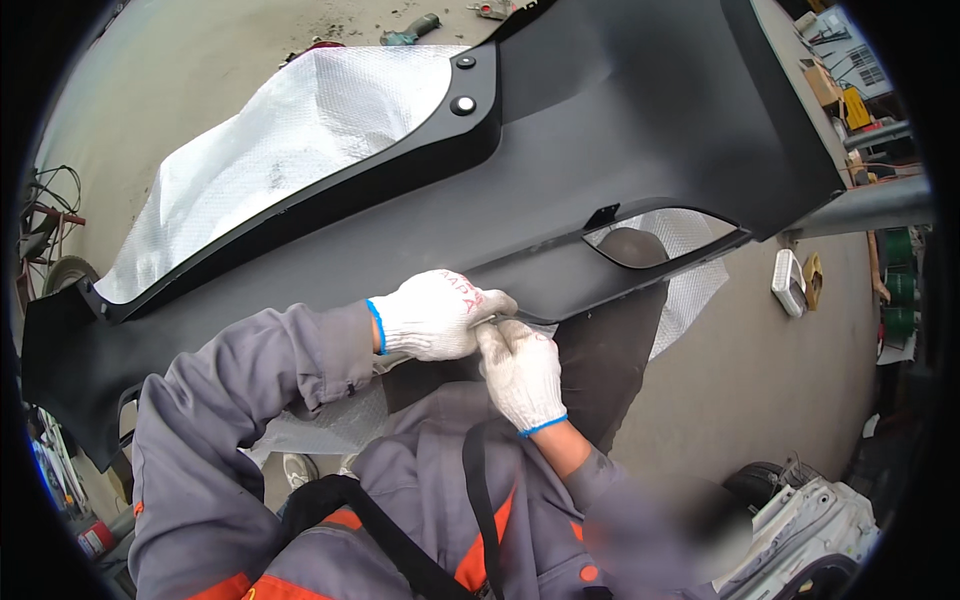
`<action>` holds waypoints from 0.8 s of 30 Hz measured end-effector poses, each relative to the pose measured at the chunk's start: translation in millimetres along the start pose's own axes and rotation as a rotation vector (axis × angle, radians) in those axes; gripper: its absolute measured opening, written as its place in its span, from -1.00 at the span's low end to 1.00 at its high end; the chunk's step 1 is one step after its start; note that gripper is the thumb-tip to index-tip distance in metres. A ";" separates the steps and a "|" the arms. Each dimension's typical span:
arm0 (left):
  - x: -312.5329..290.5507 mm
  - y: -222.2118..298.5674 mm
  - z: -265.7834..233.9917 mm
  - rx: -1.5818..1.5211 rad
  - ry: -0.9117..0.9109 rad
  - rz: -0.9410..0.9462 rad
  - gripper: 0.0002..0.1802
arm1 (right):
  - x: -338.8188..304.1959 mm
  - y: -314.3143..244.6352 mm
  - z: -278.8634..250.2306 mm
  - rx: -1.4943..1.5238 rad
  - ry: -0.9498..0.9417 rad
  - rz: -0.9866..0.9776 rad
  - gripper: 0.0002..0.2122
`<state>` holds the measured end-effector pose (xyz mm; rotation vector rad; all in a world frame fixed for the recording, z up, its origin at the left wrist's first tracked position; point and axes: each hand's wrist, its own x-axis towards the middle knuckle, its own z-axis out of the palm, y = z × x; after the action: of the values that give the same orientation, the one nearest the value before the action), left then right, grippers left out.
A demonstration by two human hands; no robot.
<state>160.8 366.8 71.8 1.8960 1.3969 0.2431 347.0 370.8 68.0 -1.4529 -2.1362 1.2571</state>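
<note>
A large matte dark-grey car bumper cover (560, 180) lies slantwise in front of me, with a long cut-out along its far side and a pointed opening near its right end. Both my hands wear white knit gloves with blue cuffs. At the near edge of the cover, my left hand (430, 315) is closed, its fingertips pressed together. My right hand (525, 375) meets it from below, thumb and fingers pinched against the left fingertips. Whatever they grip there is hidden by the gloves. Silvery bubble wrap (270, 150) shows under the cover and through its openings.
A green power tool (412, 30) lies on the floor beyond the cover. To the right are a metal pipe (880, 207), a white tray-like container (789, 283) and green drums (899, 280). A white car part (810, 535) stands at lower right, cables (55, 190) at far left.
</note>
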 end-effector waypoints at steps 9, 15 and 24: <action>0.7 16.9 -4.2 0.137 0.000 -0.034 -0.46 | -1.4 20.3 11.4 0.081 0.072 -0.034 -0.74; 0.0 12.3 4.1 0.133 -0.006 -0.041 -0.46 | 0.5 2.1 0.9 -0.202 0.089 -0.101 -0.71; 5.5 14.5 6.4 0.157 0.045 -0.053 -0.50 | 8.3 28.2 2.5 0.147 -0.009 -0.020 -0.73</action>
<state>177.2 367.0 75.5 1.9873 1.5329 0.1546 359.1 380.0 42.8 -1.3644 -2.0118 1.3842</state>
